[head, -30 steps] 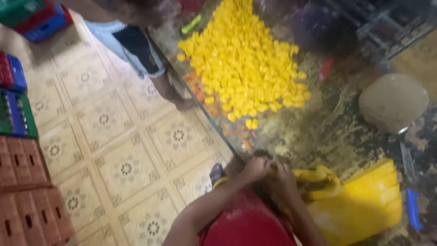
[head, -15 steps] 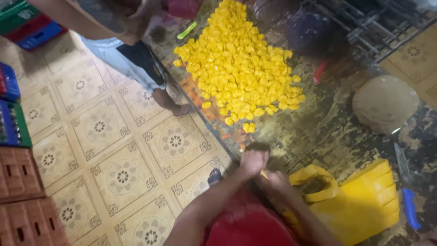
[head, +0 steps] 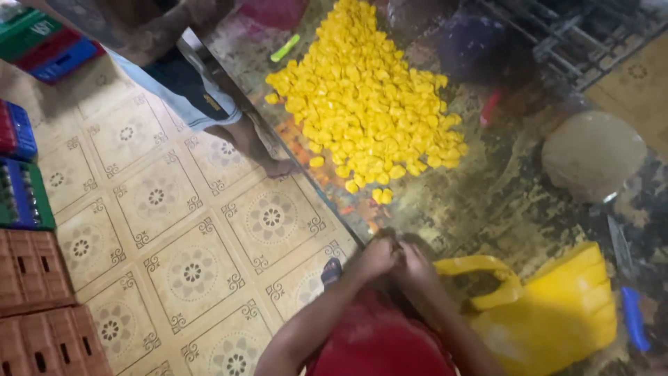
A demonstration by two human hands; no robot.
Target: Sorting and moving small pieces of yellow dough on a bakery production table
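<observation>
While both hands (head: 396, 259) meet, yellow jug (head: 550, 313) lies nearby.

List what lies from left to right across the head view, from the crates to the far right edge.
Stacked crates → patterned tile floor → left hand → right hand, close against the left → yellow plastic jug → blue tool.

1. One large heap of yellow pieces (head: 365, 104) is seen on the table (head: 501, 202); they are too many to be counted.
2. Two hands are counted: left hand (head: 376, 256), right hand (head: 416, 266).
3. One yellow jug (head: 550, 313) is seen.
4. Two brown crates (head: 42, 313) are counted.
5. One round pale lid (head: 593, 154) is seen.
</observation>
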